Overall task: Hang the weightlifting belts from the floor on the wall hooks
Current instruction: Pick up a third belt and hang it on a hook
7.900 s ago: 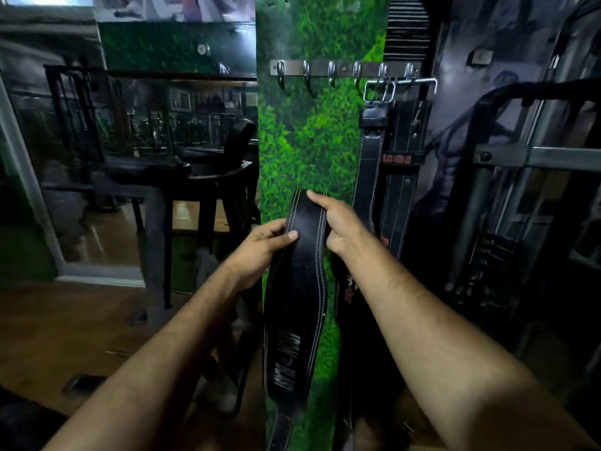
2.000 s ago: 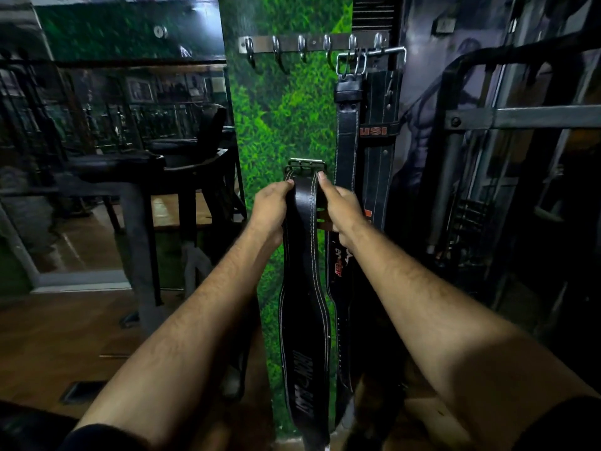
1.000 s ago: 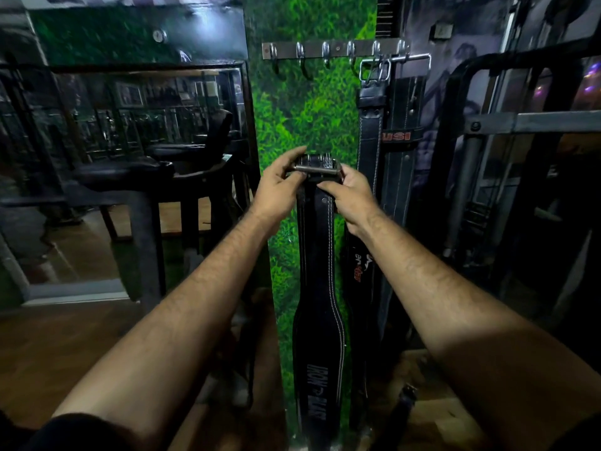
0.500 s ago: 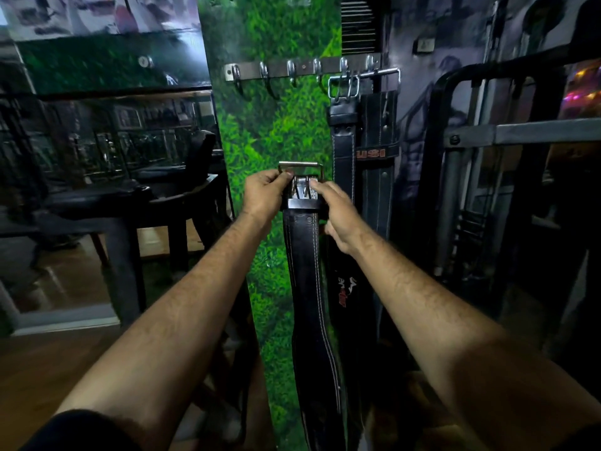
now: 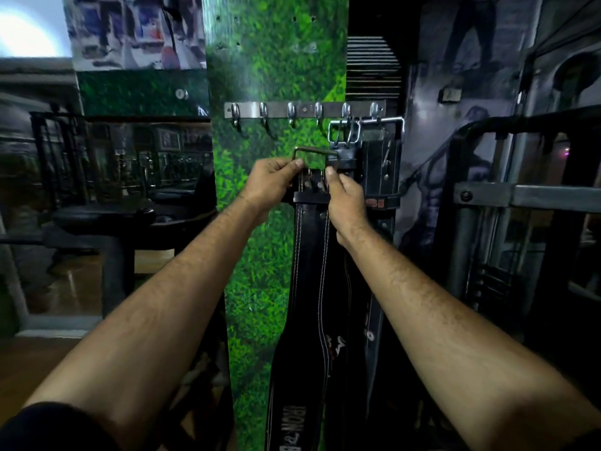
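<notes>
Belt (lower end cut off), buckle in both hands, below hook rail

a steel hook rail is fixed across the green grass-print panel, its four left hooks bare, while two black belts hang by their metal buckles from the two rightmost hooks.

Black belt with white stitching and white lettering; silver hook rail; mottled green grass-pattern panel; black sleeve
</notes>
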Available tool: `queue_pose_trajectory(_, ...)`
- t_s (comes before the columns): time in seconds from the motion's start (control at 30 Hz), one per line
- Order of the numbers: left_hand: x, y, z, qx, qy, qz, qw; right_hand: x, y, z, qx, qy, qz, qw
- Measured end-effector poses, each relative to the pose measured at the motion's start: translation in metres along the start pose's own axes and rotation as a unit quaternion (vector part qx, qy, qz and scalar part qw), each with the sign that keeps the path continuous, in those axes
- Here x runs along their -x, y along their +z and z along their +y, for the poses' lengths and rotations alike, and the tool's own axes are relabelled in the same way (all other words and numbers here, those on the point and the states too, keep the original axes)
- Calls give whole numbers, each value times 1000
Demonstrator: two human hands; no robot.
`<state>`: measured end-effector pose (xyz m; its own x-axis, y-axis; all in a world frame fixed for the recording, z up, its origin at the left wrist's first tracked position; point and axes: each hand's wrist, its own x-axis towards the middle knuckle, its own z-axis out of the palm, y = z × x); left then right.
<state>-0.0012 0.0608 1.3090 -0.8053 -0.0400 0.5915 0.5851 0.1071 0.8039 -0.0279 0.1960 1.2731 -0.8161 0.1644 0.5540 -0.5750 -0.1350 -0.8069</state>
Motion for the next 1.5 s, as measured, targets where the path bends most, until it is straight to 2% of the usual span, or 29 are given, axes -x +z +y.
queue_pose_trajectory(0.13, -37, 10, 6, -2, -23, 46, 999, -30, 10, 2, 3, -28, 16, 999)
queue_pose_trajectory(0.3, -94, 15, -3, -51, -29, 162, 985, -73, 25, -12, 78, -39, 64, 994)
queue_pose_trajectory(0.43, -126, 18, -2, -57, -17, 196, 979, -101, 33, -17, 128, -25, 80, 988)
queue_pose_trajectory(0.63, -157, 19, -11, -88, -49, 223, 970, -122, 38, -15, 172, 16, 80, 982)
queue_pose_trajectory(0.73, -155, 24, -25, -101, -58, 215, 970, -122, 33, -6, 177, 21, 67, 982)
queue_pose_trajectory(0.83, -129, 30, -32, 0, -51, 184, 982, -109, 30, 6, 178, -7, 70, 982)
queue_pose_trajectory(0.97, -83, 44, -42, 139, -23, 126, 982, -70, 27, 34, 29, -5, 45, 999)
queue_pose_trajectory(1.03, -59, 47, -54, 173, -14, 106, 979, -48, 25, 56, 20, -24, 23, 999)
queue_pose_trajectory(1.17, -21, 47, -94, 119, -16, 87, 989, -17, 12, 101, 64, -54, 3, 997)
queue_pose_trajectory(1.5, 57, 42, -189, 66, -102, 43, 992, 32, -34, 196, 82, 46, -63, 994)
